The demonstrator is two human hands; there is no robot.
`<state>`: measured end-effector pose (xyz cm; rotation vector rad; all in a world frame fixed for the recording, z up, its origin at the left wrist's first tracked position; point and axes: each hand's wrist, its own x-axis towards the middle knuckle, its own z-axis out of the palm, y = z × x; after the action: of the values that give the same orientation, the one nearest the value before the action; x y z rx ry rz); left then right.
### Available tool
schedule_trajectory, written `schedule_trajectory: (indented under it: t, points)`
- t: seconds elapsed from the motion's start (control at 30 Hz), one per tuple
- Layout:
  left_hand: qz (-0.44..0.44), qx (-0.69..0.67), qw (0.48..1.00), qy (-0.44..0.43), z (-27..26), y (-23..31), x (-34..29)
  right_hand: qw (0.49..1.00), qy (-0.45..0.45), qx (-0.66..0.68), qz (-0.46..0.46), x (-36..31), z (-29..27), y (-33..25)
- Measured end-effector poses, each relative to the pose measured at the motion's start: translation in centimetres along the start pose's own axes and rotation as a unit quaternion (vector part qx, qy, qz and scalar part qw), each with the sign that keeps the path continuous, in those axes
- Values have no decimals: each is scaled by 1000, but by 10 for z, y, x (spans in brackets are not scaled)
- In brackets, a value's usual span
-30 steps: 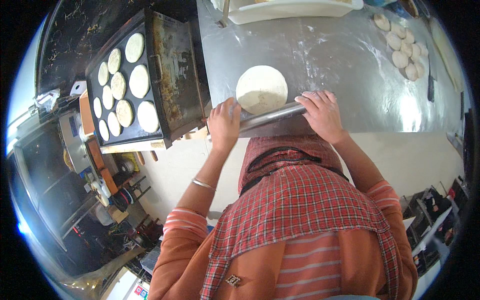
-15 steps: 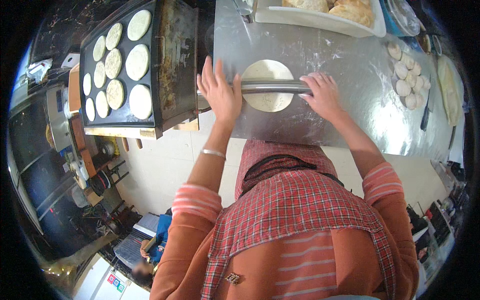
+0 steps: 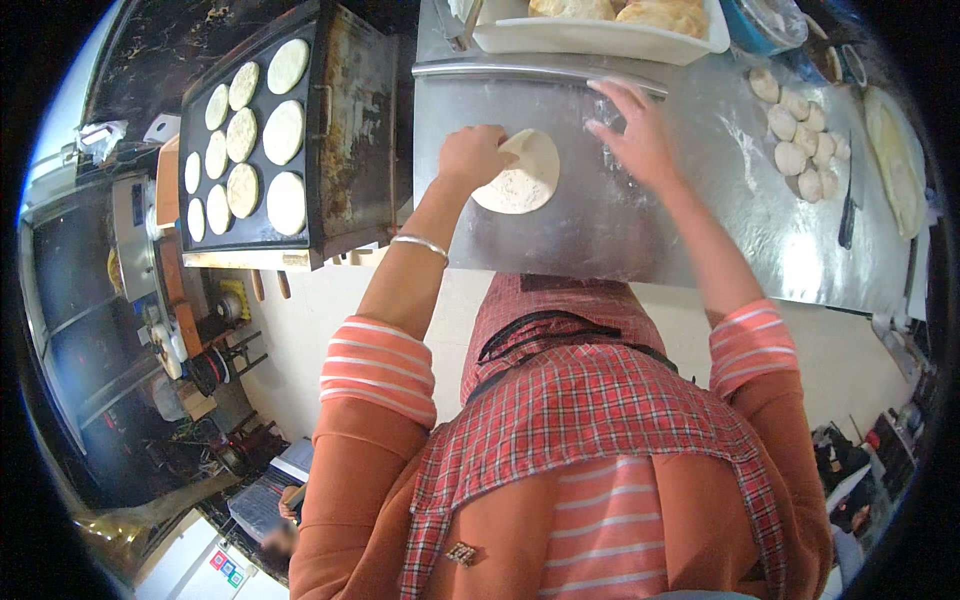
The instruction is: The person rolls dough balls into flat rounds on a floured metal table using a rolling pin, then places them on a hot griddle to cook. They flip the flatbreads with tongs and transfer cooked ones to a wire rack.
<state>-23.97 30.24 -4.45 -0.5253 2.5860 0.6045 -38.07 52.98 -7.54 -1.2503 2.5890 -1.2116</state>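
Observation:
A flat round of dough (image 3: 520,186) lies on the metal worktop, its upper left edge pinched and partly covered by my left hand (image 3: 474,156). The fingers of that hand are closed on the edge. My right hand (image 3: 636,134) hovers to the right of the dough, fingers apart and holding nothing. Just beyond its fingertips, a long metal rolling pin (image 3: 540,72) lies across the worktop in front of a white tray (image 3: 600,42).
On the left, a dark griddle (image 3: 258,205) carries several flat rounds of bread (image 3: 241,135). Several floured dough balls (image 3: 790,158) sit at the right, with a dark-handled knife (image 3: 848,222) beside them. Browned breads (image 3: 662,14) fill the white tray. A blue basin (image 3: 760,22) stands at the back.
The rolling pin has gone from across the dough to the back, near the tray. My left hand has left it and taken the dough's edge. My right hand has let go and opened.

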Motion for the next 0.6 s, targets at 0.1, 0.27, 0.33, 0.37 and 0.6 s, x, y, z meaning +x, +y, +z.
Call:
schedule_trajectory:
  t: [0.1,0.27,0.33,0.37,0.6]
  points:
    - [-25,-251,968,-9,-12,9,-28,958,-41,244,145,-25,8,-25]
    - [-17,-770,637,40,-5,-5,-88,672,-74,638,368,-53,34,-75]
    - [34,-854,513,74,2,-20,-103,518,-92,778,342,-51,46,-102]
    - [7,-887,457,67,5,-30,-108,560,-117,748,335,-43,51,-114]
    - [101,-914,381,95,-6,-158,-134,744,-243,537,315,47,117,-236]
